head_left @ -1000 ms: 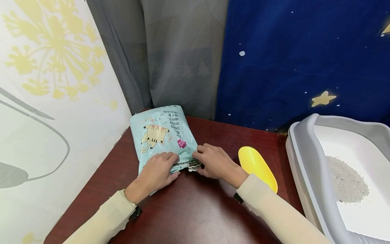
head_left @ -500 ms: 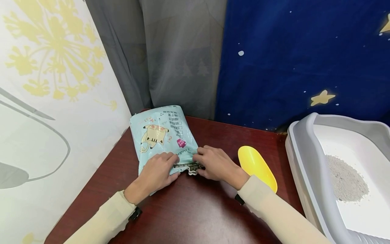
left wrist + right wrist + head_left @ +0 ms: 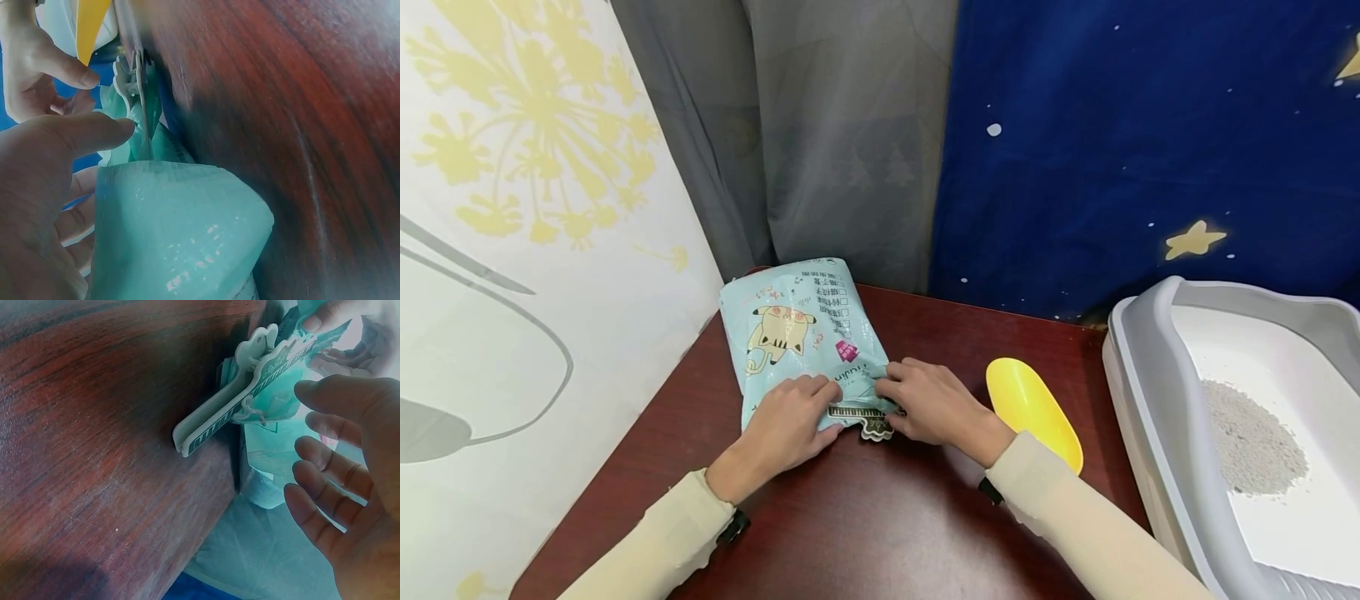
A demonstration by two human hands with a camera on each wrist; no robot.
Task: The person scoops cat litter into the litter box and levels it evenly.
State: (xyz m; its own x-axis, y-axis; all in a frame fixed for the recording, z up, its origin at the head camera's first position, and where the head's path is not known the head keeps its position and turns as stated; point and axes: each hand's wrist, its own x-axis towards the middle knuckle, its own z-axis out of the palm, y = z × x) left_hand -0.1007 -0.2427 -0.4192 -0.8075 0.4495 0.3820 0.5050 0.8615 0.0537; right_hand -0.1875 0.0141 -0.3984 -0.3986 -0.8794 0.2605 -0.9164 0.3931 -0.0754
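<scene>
A light blue bag (image 3: pixel 812 333) with a cartoon cat print lies on the dark red-brown table (image 3: pixel 850 517). A clip (image 3: pixel 876 428) with a piano-key pattern sits across the bag's folded near end; the right wrist view shows the clip (image 3: pixel 231 400) with its long jaws together. My left hand (image 3: pixel 786 421) grips the fold's left part, thumb in front and fingers behind. Beside the clip's right end is my right hand (image 3: pixel 936 400). Its fingers (image 3: pixel 325 481) are loosely bent and spread, with nothing held between them in the right wrist view.
To the right of my right hand lies a yellow scoop (image 3: pixel 1033 412). Farther right stands a grey and white litter tray (image 3: pixel 1150 417) with grey litter (image 3: pixel 1255 442) inside. A white patterned panel (image 3: pixel 550 292) borders the left; grey and blue curtains (image 3: pixel 1112 150) hang behind.
The clip has turned downward toward me, and more of its piano-key strip shows. My right fingers have eased off it. My left hand stays on the bag.
</scene>
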